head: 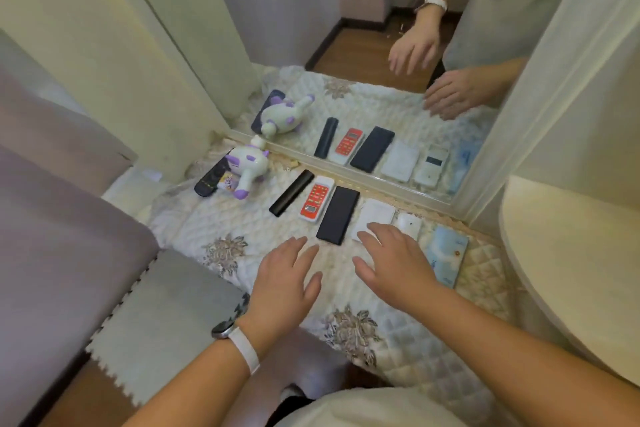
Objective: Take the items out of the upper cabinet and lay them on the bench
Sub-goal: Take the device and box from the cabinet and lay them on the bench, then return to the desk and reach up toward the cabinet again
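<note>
A row of items lies on the quilted bench (221, 225) in front of a mirror: a white and purple plush toy (247, 165), a black remote (210, 180), a black bar (291, 192), a red and white remote (317, 199), a dark flat slab (338, 215), a white box (375, 218), a small white device (408, 225) and a light blue card (448, 255). My left hand (285, 284) hovers empty, fingers spread, just in front of the dark slab. My right hand (394, 263) is open too, its fingertips over the white box's near edge.
The mirror (381, 104) behind the bench repeats the items and both hands. A grey foam mat (162, 319) covers the floor at the left. A pale rounded surface (571, 260) stands at the right. A cream panel (138, 45) rises at the left.
</note>
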### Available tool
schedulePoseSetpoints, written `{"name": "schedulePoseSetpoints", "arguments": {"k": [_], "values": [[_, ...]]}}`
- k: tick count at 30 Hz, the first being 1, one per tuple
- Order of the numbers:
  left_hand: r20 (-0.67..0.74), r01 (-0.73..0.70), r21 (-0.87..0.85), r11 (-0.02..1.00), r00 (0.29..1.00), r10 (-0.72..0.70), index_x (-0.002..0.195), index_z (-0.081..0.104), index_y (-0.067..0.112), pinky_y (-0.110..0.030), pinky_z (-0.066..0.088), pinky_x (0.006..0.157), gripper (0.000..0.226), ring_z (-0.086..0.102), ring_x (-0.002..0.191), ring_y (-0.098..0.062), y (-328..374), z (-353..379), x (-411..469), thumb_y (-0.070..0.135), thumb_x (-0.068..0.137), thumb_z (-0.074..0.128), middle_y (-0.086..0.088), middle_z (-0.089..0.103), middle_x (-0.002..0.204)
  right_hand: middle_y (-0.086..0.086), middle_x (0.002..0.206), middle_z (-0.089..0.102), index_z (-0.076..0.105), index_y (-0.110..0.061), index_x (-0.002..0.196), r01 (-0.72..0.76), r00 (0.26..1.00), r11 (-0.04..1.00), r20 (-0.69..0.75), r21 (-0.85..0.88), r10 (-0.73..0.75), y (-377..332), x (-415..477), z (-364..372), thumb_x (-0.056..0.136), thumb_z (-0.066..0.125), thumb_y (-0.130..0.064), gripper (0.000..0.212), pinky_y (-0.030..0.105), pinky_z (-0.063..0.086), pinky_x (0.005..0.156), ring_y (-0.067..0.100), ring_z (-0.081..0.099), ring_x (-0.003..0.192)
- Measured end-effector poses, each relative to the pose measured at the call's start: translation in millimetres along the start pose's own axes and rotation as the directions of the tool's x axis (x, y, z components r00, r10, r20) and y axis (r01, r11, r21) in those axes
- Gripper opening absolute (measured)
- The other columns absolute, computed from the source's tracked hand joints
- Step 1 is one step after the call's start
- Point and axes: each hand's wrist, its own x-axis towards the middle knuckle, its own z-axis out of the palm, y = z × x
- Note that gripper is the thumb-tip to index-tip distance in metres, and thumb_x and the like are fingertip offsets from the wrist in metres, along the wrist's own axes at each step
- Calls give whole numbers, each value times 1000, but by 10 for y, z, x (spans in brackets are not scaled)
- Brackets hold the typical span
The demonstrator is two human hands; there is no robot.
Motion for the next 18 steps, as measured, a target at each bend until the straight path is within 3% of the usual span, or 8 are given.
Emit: {"name": "schedulePoseSetpoints", "arguments": {"k": [8,13,18], "values": [[-137,204,-31,979,969,-206,128,59,17,-47,45,96,46,53,122,-31,-802,-471,-854,39,89,49,-8,57,134,8,125,64,64,-16,119,285,958,958,-2,-27,-285,-1211,146,85,86,43,-48,51,43,51,86,29,60,111],[-271,243,48,969,937,-222,122,63,17,-44,48,92,44,59,114,-30,-1458,-864,-1667,36,84,52,-8,64,124,5,124,63,63,-18,121,469,883,881,6,-66,-469,-2338,193,236,86,46,-48,48,40,50,86,26,58,112],[-329,393,85,916,878,-346,125,63,17,-43,44,96,44,56,119,-31,-2216,-1082,-2560,39,88,52,-9,62,128,4,127,62,62,-19,123,628,776,771,19,-111,-630,-3475,116,500,90,45,-49,48,41,47,92,26,55,116]]}}
